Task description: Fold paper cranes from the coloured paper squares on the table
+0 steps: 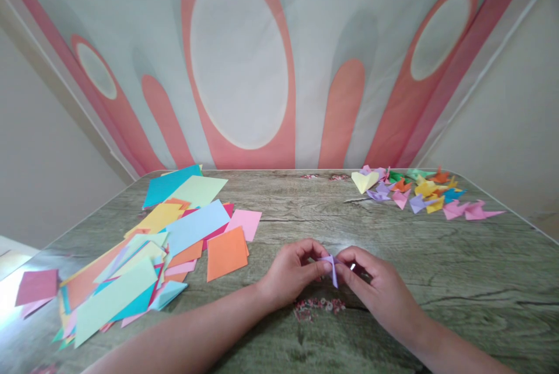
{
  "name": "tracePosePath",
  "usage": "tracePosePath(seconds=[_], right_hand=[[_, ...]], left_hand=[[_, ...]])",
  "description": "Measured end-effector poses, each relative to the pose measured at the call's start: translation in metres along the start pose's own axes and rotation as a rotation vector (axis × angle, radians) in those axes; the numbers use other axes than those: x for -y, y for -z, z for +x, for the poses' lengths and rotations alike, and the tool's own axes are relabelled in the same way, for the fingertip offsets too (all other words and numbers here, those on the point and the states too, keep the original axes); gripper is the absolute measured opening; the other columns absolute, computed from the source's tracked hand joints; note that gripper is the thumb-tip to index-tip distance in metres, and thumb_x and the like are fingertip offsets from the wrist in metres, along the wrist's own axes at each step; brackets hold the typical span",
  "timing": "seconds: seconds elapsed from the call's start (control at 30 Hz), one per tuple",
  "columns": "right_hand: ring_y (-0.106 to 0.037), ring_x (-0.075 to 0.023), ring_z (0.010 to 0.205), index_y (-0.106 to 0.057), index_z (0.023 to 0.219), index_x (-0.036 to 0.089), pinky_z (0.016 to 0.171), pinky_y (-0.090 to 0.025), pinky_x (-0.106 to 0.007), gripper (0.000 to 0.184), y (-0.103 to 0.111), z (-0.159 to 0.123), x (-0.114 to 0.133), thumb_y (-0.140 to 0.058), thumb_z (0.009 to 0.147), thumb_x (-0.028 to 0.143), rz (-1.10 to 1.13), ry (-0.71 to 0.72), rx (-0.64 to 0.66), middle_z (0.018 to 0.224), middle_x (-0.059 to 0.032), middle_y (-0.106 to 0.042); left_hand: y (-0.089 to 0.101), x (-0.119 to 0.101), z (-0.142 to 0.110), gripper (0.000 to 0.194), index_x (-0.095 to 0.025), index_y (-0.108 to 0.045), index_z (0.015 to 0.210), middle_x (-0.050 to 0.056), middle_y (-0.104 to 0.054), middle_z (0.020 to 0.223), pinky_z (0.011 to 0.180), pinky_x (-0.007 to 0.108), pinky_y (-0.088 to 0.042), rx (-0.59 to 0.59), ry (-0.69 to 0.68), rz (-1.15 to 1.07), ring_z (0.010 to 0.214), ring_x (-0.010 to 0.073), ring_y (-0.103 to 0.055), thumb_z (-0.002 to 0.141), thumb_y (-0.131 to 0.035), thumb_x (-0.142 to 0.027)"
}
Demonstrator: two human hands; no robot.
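While your left hand (290, 275) pinches one side of a small folded lilac paper (335, 276) between thumb and forefinger, your right hand (378, 283) grips the opposite side the same way. Both of your hands are nearly closed at the tips, the remaining fingers curled inward, and the paper sits between them, just above the table (305, 217) and close to its near side. It looks thin and crisply creased, with a narrow strip pointing down toward you.

Below your fingers, the wood-grain surface, grey-brown and streaked, carries a speckled pink patch (321, 306); you cannot tell whether it is printed or loose. To your left spreads an overlapping heap of flat, matte paper sheets, among them a long pale green one (116, 301), a light blue rectangle (198, 227) and an orange square (226, 253). Toward the far right, pointed folded figures (476, 211) cluster in many colours, beside a cream paper heart (364, 182). Behind the table rises a smooth backdrop (240, 59) with coral, round-topped shapes.
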State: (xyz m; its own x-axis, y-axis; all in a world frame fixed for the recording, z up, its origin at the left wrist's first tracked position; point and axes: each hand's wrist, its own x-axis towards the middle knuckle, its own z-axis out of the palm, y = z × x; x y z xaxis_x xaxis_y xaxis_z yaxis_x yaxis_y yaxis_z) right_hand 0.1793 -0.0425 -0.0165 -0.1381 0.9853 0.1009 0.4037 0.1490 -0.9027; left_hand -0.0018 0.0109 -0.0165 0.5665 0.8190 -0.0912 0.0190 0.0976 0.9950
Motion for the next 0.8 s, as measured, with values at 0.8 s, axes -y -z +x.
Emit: tracePosePath(seconds=[0.8], right_hand=[[-0.060, -0.0176, 0.074, -0.065, 0.095, 0.025, 0.066, -0.045, -0.027, 0.015, 0.007, 0.009, -0.018, -0.055, 0.085, 0.029, -0.079, -0.031, 0.013, 0.081, 0.0009, -0.066]], left_hand=[[0.021, -0.020, -0.002, 0.020, -0.019, -0.070, 0.092, -0.001, -0.059, 0.081, 0.066, 0.021, -0.038, 0.072, -0.108, 0.514, 0.073, 0.0117, -0.051, 0.075, -0.062, -0.014]])
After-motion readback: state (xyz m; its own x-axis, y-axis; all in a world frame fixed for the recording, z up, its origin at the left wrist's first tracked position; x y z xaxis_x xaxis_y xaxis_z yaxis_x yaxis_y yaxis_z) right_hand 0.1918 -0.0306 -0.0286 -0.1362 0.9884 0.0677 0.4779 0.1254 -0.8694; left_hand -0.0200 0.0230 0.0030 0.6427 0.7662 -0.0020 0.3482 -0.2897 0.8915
